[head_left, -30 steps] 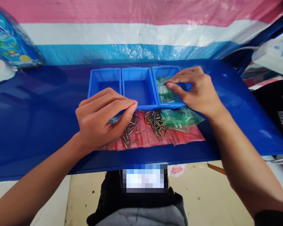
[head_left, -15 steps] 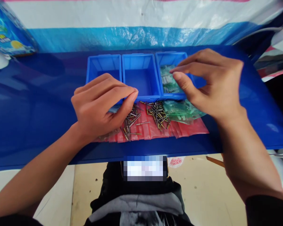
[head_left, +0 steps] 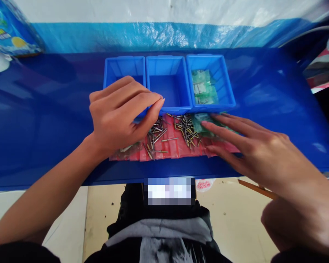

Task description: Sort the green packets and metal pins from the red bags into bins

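My left hand (head_left: 120, 113) hovers in front of the left and middle bins, thumb and forefinger pressed together; whatever is between them, if anything, is too small to see. My right hand (head_left: 252, 146) reaches with fingers apart over small green plastic bags (head_left: 201, 122), its fingertips on or just above them. Two loose piles of blind rivets (head_left: 186, 129) lie on a red plastic sheet (head_left: 171, 149) between the hands. Some clear plastic (head_left: 133, 148) partly shows beneath my left hand.
Three blue bins stand in a row: a left bin (head_left: 124, 58), a middle bin (head_left: 168, 109) and a right bin (head_left: 227, 80) with green bags (head_left: 204, 87) inside. A blue packet (head_left: 12, 33) is at the back left. A phone (head_left: 168, 191) rests on my lap below the table edge.
My right hand has come down from above the right bin to the green bags on the red sheet, its pinched fingers now spread. My left hand keeps its pinch. The view has shifted slightly.
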The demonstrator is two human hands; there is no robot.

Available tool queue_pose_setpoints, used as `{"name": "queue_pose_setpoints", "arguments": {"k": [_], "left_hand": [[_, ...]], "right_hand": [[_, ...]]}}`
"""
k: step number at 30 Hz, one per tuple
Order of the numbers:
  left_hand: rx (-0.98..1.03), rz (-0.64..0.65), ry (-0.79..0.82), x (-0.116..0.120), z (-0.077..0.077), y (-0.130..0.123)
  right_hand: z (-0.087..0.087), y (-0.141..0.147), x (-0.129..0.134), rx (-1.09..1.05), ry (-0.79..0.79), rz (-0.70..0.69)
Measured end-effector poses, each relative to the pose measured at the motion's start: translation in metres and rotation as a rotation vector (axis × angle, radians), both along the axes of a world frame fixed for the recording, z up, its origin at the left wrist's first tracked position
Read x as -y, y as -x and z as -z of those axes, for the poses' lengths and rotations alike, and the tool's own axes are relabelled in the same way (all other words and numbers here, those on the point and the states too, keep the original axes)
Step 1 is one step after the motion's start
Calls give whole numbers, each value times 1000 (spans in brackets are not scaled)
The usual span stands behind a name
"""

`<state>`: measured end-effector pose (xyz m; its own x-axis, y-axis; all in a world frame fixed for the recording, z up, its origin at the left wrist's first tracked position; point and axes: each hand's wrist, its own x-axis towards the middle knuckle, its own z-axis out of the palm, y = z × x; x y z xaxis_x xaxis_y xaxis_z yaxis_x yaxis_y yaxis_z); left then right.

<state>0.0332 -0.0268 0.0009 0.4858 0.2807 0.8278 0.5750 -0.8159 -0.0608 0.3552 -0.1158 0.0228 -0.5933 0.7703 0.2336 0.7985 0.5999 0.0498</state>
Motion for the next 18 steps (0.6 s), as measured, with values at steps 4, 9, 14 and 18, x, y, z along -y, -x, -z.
{"name": "queue_pose_setpoints", "arguments": {"k": [4, 9, 14, 18], "left_hand": [[-12, -7, 31, 1, 0, 0], [20, 28, 27, 0, 1, 0], [14, 15, 33, 1, 2, 2], [-11, -6, -14, 2, -2, 3]], "right_hand": [[8, 3, 2, -109, -69, 28], [14, 16, -1, -205, -125, -14], [13, 18, -6, -250, -337, -40], [-16, 24, -20, -374, -260, 138]]}}
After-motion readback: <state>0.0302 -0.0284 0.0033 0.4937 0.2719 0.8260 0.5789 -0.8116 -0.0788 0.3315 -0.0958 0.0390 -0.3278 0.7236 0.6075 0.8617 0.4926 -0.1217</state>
